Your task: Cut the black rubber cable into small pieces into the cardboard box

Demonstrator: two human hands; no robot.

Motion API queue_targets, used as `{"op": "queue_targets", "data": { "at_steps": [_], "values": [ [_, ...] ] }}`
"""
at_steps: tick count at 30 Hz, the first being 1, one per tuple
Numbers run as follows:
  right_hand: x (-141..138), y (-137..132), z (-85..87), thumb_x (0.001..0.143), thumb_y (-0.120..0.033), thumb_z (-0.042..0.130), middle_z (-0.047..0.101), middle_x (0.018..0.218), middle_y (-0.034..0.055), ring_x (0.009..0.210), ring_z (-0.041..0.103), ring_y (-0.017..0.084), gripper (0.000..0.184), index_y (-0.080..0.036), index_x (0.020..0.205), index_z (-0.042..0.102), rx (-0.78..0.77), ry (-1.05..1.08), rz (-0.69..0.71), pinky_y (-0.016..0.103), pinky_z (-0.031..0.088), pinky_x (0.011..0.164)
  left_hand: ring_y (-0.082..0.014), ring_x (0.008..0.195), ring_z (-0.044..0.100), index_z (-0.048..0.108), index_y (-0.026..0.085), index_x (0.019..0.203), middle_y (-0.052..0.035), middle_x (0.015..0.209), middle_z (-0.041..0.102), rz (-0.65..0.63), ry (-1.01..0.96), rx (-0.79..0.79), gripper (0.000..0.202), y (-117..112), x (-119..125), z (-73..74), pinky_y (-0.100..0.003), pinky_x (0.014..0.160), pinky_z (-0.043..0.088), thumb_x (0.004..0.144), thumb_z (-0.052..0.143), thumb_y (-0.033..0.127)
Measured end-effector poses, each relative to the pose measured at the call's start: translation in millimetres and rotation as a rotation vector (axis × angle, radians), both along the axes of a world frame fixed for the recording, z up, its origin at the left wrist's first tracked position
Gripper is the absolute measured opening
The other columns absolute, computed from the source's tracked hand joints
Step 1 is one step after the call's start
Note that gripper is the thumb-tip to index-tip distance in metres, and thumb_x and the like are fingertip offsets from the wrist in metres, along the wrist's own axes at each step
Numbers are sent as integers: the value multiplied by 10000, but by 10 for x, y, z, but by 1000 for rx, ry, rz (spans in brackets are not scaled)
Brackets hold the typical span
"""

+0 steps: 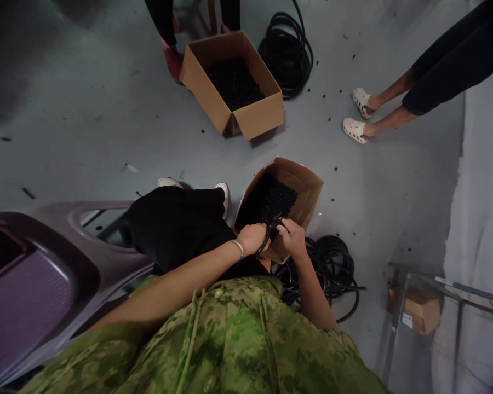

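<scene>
My left hand is closed around a black hose that bends down toward my lap. My right hand is closed too, gripping a small dark tool against the hose end, though I cannot make out the tool clearly. Both hands hover over the near edge of a tilted cardboard box filled with small black pieces. A silver bracelet sits on my left wrist. A coil of black hose lies on the floor just under my right forearm.
A second cardboard box of black pieces stands farther off, with another hose coil beside it. One person's legs in white clogs stand at right, another's feet at top. A purple plastic chair is at left. A metal frame is at lower right.
</scene>
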State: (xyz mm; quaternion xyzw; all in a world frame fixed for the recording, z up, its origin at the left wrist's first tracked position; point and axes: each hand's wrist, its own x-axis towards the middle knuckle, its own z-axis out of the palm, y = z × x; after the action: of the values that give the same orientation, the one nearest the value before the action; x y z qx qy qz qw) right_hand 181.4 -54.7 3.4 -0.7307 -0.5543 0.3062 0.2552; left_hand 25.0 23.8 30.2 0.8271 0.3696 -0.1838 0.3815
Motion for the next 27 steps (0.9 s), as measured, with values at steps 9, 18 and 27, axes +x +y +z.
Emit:
{"op": "queue_targets", "data": {
  "at_steps": [9, 18, 27],
  "values": [
    [75, -58, -187, 911, -315, 476, 713, 955, 95, 885, 648, 218, 303, -180, 1040, 715, 41, -102, -30, 313, 480, 821, -309, 931, 714, 754, 94, 950, -215, 948, 731, -86, -17, 122, 459, -71, 43, -104, -364, 838, 546, 939, 390, 374],
    [138, -56, -258, 895, -331, 474, 733, 889, 55, 871, 654, 213, 297, -212, 997, 726, 55, -44, -74, 302, 502, 791, -299, 881, 721, 773, 76, 893, -206, 876, 739, 23, -37, 148, 450, -141, 124, -95, -332, 793, 550, 905, 441, 379],
    [75, -54, -390, 901, -337, 480, 724, 844, 30, 818, 641, 190, 267, -232, 964, 718, -65, -22, -15, 277, 490, 752, -297, 1023, 693, 745, 63, 1056, -223, 1068, 723, -139, 98, -42, 417, 88, 124, -14, -297, 832, 538, 885, 487, 344]
  ]
}}
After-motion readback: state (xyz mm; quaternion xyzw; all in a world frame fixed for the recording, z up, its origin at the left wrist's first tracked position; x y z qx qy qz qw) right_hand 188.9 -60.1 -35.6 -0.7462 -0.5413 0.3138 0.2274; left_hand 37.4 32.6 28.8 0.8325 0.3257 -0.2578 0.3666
